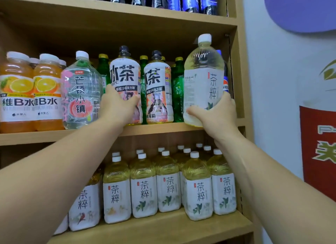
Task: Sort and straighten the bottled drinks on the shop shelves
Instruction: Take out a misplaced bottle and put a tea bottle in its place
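clasping with the left hand [118,107] a tall plastic tea bottle [125,80], glossy white wrap, dark cap, upright on the wooden middle shelf [45,136]. clasping with the right hand [216,114] a round-shouldered clear bottle [203,76] of pale tea, low down, at that shelf's right end.

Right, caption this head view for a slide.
Left hand grips a dark-capped tea bottle; right hand holds a white-capped bottle.

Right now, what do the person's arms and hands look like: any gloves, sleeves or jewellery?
Both are bare. The left hand and right hand wear no gloves, and no rings show on the visible fingers. The left forearm and right forearm carry no sleeve, watch or bracelet up to the picture's edge.
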